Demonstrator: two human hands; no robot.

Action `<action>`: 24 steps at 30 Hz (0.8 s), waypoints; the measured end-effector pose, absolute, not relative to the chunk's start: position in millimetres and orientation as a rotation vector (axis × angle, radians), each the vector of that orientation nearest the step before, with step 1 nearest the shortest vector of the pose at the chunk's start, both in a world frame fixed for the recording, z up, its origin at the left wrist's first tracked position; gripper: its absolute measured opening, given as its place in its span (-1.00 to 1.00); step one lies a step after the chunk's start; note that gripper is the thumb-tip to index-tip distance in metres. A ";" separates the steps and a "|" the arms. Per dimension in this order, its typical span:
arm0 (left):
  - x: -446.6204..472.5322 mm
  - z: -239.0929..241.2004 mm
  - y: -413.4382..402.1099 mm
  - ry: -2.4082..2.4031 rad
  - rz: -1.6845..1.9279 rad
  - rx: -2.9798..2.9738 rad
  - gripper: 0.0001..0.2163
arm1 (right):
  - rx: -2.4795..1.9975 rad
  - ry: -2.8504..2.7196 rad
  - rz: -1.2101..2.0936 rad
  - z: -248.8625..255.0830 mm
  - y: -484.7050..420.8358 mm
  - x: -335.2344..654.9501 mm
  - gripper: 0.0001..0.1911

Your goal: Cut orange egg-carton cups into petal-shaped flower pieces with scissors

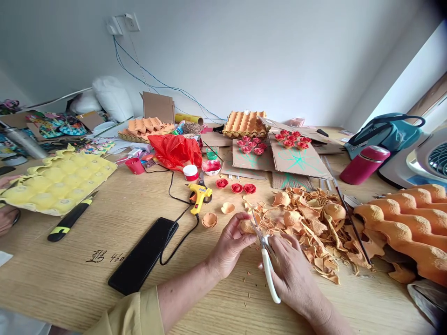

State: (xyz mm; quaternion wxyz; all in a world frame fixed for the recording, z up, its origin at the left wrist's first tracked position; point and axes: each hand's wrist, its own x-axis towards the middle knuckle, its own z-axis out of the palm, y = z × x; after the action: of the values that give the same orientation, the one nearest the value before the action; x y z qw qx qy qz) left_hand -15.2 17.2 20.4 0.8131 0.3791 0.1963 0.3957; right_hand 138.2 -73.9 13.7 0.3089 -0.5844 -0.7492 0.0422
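My left hand (228, 244) pinches a small orange egg-carton cup (247, 226) between thumb and fingers. White-handled scissors (268, 265) are in my right hand (291, 272), with their blades at the cup's edge. Just beyond my left hand lie two cut orange cups, one petal-shaped cup (210, 220) and a shallower cup (228, 208). A heap of orange carton scraps (310, 223) spreads to the right of my hands. Three red paper roses (236, 188) sit in a row further back.
A yellow glue gun (200, 197) with a black cord and a black phone (144, 256) lie to the left. A utility knife (72, 217) rests near a yellow egg tray (59, 181), where another person's hand shows. At right are an orange egg tray (408, 223) and a pink bottle (365, 165).
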 end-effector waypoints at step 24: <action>-17.2 28.0 17.8 0.400 0.814 0.784 -0.61 | -1.476 -1.965 0.154 11.6 -77.1 139.0 -0.76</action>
State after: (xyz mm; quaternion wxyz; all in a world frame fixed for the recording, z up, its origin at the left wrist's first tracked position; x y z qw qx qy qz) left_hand -17.2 17.8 28.0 0.8256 0.3690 0.1884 0.3829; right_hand 139.0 -77.1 11.6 0.3332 -0.5651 -0.7525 0.0591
